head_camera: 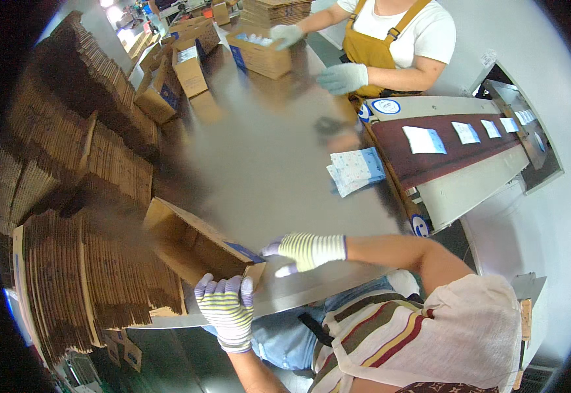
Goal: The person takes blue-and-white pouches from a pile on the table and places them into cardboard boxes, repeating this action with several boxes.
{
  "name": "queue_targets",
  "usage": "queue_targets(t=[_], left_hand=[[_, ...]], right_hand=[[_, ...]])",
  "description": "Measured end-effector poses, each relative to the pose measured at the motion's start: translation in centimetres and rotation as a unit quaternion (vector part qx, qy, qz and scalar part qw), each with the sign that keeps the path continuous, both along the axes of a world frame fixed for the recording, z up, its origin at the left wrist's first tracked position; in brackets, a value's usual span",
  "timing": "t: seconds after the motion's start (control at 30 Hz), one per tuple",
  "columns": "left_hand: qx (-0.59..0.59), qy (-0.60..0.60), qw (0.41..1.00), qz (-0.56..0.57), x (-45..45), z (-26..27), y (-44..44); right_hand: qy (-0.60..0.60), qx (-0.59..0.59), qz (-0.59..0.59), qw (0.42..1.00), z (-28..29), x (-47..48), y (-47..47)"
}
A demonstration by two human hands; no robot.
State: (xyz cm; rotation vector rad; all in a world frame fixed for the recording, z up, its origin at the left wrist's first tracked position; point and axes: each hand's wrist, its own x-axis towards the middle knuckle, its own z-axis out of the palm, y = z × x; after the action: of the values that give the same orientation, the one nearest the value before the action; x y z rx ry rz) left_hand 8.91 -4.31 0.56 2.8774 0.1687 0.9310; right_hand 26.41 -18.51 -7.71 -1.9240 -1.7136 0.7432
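An open cardboard box [194, 240] with nothing visible inside its shown part stands tilted in view at the front of the metal table [261, 162]. My left hand [226, 307], in a striped knit glove, grips its near end, fingers hooked over the rim. Close to the box's right corner is my right hand [307, 251], gloved alike, thumb and fingers apart and nothing between them. Whether its fingertips touch the box, I cannot tell. Farther right on the table lie a few overlapping printed white-and-blue packets [356, 169].
Stacks of flattened cartons [89, 280] line the left side. A conveyor belt [398, 162] at right carries several packets [424, 140]. Across the table a co-worker in mustard overalls [371, 44] has a gloved hand at a filled carton [261, 54]. More cartons [187, 69] stand beyond.
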Motion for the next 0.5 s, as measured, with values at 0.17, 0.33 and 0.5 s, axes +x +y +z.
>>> queue_targets(t=[0.17,0.33,0.5], left_hand=[[0.019,0.002,1.000,0.006,-0.2,0.1,0.1],[0.008,0.014,1.000,-0.020,0.2,0.4,-0.5],[0.002,0.022,0.999,-0.025,-0.3,0.2,-0.8]], right_hand=[[-0.167,0.050,-0.047,0.984,5.9,9.8,-5.7],[-0.254,-0.116,-0.154,0.948,9.1,23.3,-10.5],[-0.206,-0.327,-0.058,0.921,11.8,24.3,-8.8]])
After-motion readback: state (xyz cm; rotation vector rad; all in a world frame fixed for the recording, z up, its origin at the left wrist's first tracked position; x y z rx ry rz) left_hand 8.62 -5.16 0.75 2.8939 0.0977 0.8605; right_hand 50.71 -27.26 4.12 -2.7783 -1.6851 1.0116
